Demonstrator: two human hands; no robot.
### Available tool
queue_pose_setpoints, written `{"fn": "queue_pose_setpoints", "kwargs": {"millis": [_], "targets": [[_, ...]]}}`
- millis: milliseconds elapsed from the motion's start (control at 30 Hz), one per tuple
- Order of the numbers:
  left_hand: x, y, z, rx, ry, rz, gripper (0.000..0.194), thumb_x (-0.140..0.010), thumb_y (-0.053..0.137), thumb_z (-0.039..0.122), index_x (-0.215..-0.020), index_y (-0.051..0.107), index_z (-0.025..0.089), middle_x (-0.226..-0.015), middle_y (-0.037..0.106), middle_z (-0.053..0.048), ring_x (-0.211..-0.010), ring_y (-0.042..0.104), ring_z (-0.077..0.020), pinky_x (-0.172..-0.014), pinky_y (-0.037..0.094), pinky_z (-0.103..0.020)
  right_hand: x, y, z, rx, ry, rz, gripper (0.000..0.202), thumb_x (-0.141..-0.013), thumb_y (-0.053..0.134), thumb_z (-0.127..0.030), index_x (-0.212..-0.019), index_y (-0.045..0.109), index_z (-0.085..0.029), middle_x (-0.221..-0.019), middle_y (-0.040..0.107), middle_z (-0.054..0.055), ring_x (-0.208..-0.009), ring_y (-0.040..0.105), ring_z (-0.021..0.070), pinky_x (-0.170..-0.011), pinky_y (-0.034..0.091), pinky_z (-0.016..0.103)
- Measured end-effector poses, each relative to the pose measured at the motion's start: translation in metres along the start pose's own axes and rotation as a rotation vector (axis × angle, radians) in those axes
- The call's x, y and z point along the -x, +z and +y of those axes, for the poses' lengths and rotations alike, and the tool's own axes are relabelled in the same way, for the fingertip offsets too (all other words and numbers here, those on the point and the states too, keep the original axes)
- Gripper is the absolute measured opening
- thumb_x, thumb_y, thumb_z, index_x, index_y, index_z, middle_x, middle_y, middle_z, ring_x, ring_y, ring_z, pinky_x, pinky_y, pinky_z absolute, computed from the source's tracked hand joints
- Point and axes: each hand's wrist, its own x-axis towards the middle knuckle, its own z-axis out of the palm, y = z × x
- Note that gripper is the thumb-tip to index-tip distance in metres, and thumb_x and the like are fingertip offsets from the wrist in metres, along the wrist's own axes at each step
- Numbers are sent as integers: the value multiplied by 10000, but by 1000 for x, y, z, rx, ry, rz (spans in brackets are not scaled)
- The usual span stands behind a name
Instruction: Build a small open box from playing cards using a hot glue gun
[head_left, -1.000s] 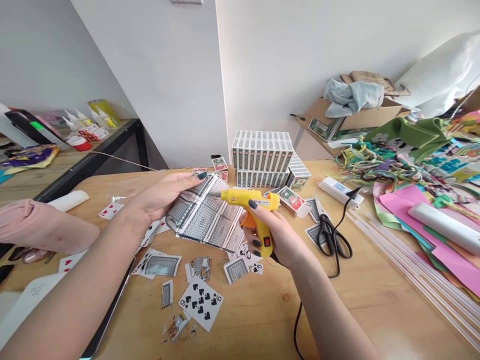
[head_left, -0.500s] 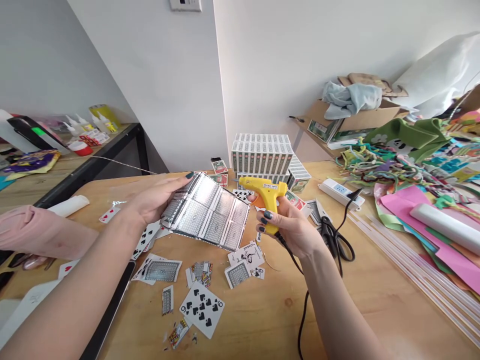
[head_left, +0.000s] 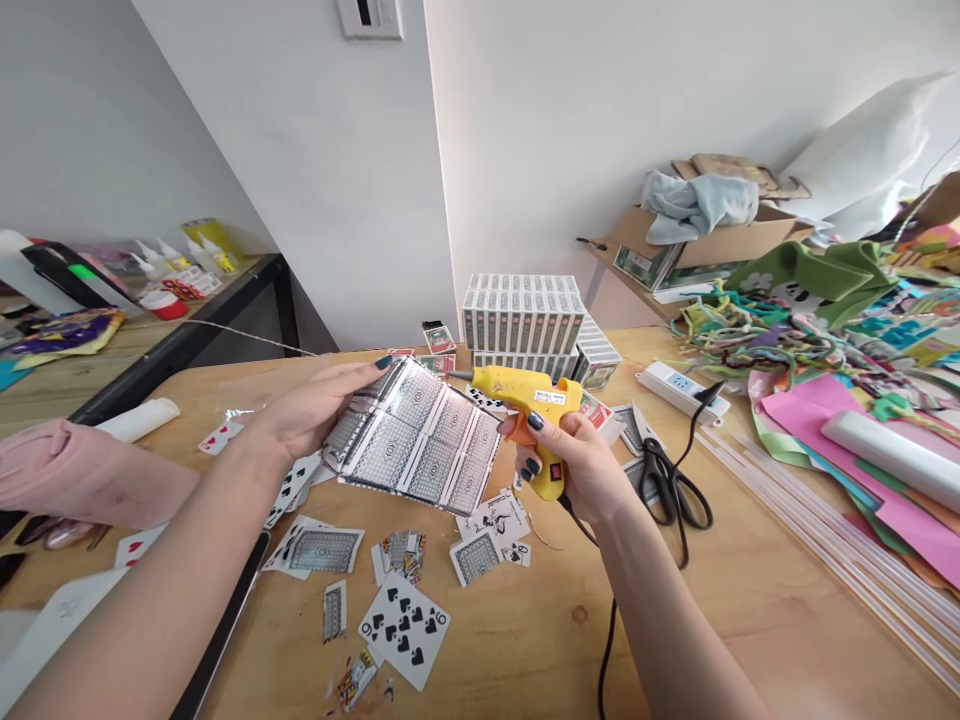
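Left hand [head_left: 304, 405]: curled round card panel [head_left: 420, 435], long axis slanting down rightward | right hand [head_left: 566, 450]: closed round glue gun [head_left: 525, 390] (yellow), nozzle pointing left, above panel's upper edge

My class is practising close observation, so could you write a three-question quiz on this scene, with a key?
1. The left hand holds the panel of cards. What does the right hand hold?
A) black scissors
B) yellow glue gun
C) cardboard box

2. True or false: the power strip lies to the right of the stacked card boxes.

3. Fill the gap: the nine lying face up on the table belongs to the suit of ____.

Key: 1 B; 2 true; 3 spades.
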Motion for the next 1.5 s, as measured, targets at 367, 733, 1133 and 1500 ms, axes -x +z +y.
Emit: {"fn": "queue_pose_setpoints", "kwargs": {"millis": [367,733,1133,1500], "targets": [[2,4,-2,-20,5,-35,187,-837,610,156,-688,719,133,-655,721,-40,-543,654,-132,-488,544,-187,5,20,1,110,-34,72,313,-769,721,-398,-945,678,-143,-826,740,80,-632,709,178,-660,585,311],[8,10,-8,-75,29,-107,283,-739,745,285,-974,704,133,-907,748,-106,-764,704,-209,-658,583,-268,8,31,2,300,-136,59,235,-801,682,-379,-898,660,-166,-803,716,45,-654,680,144,-648,535,271],[9,6,-9,-76,43,-108,279,-753,733,283,-990,703,140,-939,748,-108,-802,708,-216,-687,587,-267,7,34,5,417,-158,36,294,-863,588,-444,-803,686,-173,-734,728,53,-686,676,160,-699,542,301],[21,17,-5,-124,47,-82,315,-742,739,307,-1004,712,134,-949,753,-126,-747,712,-213,-613,576,-254,11,32,2,500,-145,24,355,-884,554,-485,-748,665,-177,-732,709,57,-691,640,164,-691,501,296]]}}
